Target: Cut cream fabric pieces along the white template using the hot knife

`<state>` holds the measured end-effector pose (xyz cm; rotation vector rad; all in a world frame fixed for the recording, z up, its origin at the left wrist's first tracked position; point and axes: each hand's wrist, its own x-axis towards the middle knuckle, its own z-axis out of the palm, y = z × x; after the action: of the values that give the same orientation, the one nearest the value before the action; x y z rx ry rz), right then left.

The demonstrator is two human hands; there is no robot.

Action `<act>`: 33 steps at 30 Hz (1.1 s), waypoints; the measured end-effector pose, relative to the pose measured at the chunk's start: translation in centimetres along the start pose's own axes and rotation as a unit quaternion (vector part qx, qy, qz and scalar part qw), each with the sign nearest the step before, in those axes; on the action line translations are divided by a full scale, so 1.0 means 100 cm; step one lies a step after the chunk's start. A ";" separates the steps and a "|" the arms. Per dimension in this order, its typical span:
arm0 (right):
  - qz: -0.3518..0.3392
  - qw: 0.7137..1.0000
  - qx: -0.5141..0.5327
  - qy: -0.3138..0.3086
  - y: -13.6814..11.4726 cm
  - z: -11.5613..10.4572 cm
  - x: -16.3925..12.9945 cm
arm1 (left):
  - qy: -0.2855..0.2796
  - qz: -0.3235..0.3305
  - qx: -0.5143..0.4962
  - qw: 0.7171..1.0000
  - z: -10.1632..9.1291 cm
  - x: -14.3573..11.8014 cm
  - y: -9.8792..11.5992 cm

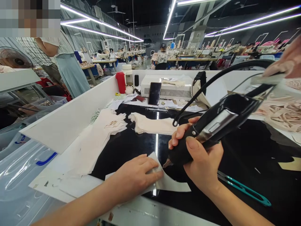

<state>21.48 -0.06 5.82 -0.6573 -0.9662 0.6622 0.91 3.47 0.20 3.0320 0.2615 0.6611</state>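
Observation:
My right hand (pixel 204 160) is wrapped round a black corded handheld power tool (pixel 216 121) with a metal plate on its side. The tool's narrow tip points down toward a curved white piece (pixel 174 183), which could be cloth or card. My left hand (pixel 138 172) grips this piece near its upper end, fingers and thumb closed on it, low over the glossy black work surface (pixel 131 150). Whether the tip touches the piece, I cannot tell. A teal-handled tool (pixel 251 190) lies right of my right wrist.
Stacked pale fabric pieces (pixel 152 124) and a larger stack (pixel 101 135) lie beyond and left. A phone (pixel 154 93) leans on a white vented box (pixel 174 84). Another person's blurred hand (pixel 282 62) is beside the cord (pixel 218 70). A white panel (pixel 70 119) borders the left.

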 end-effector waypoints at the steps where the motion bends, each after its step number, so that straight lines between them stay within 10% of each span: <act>1: 0.000 1.000 -0.001 0.002 -0.001 0.000 0.000 | -0.002 0.001 0.001 1.000 0.000 0.000 0.000; 33: -0.012 0.999 -0.039 0.015 -0.038 -0.030 -0.024 | 0.002 -0.017 -0.041 0.999 0.004 0.018 0.032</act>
<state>23.96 -4.90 6.18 -0.7216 -0.9742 0.5948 3.16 0.61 0.80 2.9411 0.2783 0.6585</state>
